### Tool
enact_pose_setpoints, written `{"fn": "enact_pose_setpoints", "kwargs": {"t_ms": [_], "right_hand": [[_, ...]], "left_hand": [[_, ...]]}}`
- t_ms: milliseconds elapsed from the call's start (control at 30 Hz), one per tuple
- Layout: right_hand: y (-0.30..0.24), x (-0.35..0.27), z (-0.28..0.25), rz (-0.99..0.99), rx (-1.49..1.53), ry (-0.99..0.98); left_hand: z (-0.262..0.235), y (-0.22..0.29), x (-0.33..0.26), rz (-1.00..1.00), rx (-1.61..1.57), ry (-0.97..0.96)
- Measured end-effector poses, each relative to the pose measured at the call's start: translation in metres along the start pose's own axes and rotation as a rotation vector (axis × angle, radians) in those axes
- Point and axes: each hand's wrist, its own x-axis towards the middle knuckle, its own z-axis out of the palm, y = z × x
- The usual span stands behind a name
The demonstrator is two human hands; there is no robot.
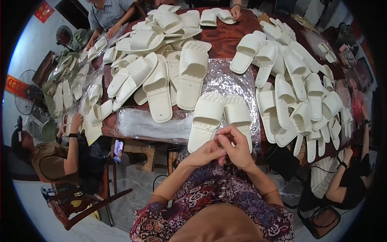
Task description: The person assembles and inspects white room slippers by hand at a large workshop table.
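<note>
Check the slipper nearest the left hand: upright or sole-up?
Upright: the slipper shows its strap on top, insole facing up.

Head-worn fisheye view, facing down, close over table

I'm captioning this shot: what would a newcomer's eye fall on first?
Probably the big heap of white slippers on the left of the dark red table, and the second pile on the right. Next, perhaps, the pair of slippers at the table's near edge, with the left hand and right hand close together before it. Beyond that pair, shiny clear plastic catches the light.
</note>
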Motion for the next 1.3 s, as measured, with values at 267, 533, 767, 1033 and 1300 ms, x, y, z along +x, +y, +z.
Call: {"fn": "enact_pose_setpoints", "kwargs": {"t_ms": [267,533,767,1033,1300], "right_hand": [[0.022,-0.007,-0.022,-0.279,-0.384,0.251],[0.085,-0.005,-0.032,-0.266,-0.886,0.408],[0.099,0.022,-0.006,-0.222,-0.898,0.445],[0.101,0.035,-0.005,-0.254,-0.8,0.504],[0.084,0.041,-0.014,-0.182,-0.374,0.621]], "left_hand": [[-0.004,0.065,-0.035,-0.092,0.244,0.24],[-0.067,0.081,-0.1,0.162,0.512,0.947],[-0.105,0.003,-0.033,0.1,0.748,0.868],[-0.08,0.004,0.003,0.133,0.71,0.868],[-0.041,0.019,0.009,0.24,0.61,0.866]]}}
